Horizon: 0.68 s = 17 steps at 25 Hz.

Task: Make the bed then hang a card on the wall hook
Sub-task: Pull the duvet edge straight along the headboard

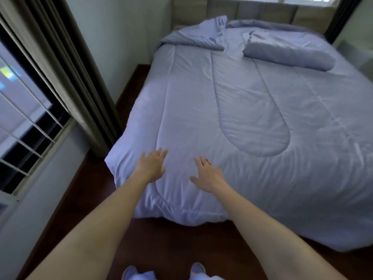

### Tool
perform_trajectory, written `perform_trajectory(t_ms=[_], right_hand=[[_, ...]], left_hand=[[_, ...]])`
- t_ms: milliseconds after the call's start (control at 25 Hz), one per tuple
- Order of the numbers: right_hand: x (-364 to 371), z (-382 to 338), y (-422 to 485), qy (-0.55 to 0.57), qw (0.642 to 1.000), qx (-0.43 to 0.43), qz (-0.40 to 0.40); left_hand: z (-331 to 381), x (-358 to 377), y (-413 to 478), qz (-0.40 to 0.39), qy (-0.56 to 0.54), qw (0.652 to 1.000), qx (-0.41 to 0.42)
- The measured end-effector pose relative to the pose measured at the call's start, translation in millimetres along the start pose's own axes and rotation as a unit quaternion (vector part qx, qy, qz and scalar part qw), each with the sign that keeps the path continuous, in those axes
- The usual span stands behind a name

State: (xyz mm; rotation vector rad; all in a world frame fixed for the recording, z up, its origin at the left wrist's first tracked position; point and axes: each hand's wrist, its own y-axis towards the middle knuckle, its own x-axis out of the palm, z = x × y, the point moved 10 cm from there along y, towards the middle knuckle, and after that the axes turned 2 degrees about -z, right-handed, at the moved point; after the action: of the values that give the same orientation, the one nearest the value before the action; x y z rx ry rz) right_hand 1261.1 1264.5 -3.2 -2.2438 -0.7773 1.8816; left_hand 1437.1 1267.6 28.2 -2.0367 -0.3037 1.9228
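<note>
The lilac comforter (252,110) is lying spread across the whole bed, reaching from the headboard end down to the foot, where its hem is hanging over the edge just above the dark wood floor (171,243). Its stitched oval pattern is showing in the middle, and light creases are running across the cloth. I am reaching both bare arms out over the near left corner of it. My left hand (151,165) is hovering or resting palm down on the cover with its fingers spread and pointing away from me; I cannot tell whether it is actually pressing the fabric. My right hand (207,174) is lying just beside it, a little nearer to me, also palm down with fingers splayed and thumb out, gripping nothing.

Up at the head, two pillows in the same lilac are sitting apart: the left pillow (201,36) is leaning crumpled against the beige headboard (262,11), and the right pillow (288,51) is lying flat and slanted on top of the cover. A grey-brown curtain (66,63) is hanging to the left of the bed beside a barred window (22,122). My feet in pale slippers (163,272) are standing on the floor at the bottom.
</note>
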Motion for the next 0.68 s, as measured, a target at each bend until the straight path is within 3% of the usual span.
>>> perform_trajectory(t_ms=[200, 360, 520, 680], right_hand=[[-85.6, -80.8, 55.3, 0.063, 0.996, -0.020, 0.066], [-151.1, -163.1, 100.2, 0.158, 0.979, -0.040, 0.122], [-182.5, -236.9, 128.1, 0.228, 0.956, -0.072, 0.171], [-185.1, -261.4, 165.4, 0.212, 0.964, -0.037, 0.156]], left_hand=[[-89.6, -75.7, 4.0, 0.083, -0.167, 0.982, -0.012], [-196.8, -128.2, 0.9, 0.161, -0.280, 0.946, -0.002], [-286.2, -158.7, 3.6, 0.189, -0.298, 0.936, 0.003], [-323.5, -175.8, 33.1, 0.188, -0.285, 0.939, 0.044]])
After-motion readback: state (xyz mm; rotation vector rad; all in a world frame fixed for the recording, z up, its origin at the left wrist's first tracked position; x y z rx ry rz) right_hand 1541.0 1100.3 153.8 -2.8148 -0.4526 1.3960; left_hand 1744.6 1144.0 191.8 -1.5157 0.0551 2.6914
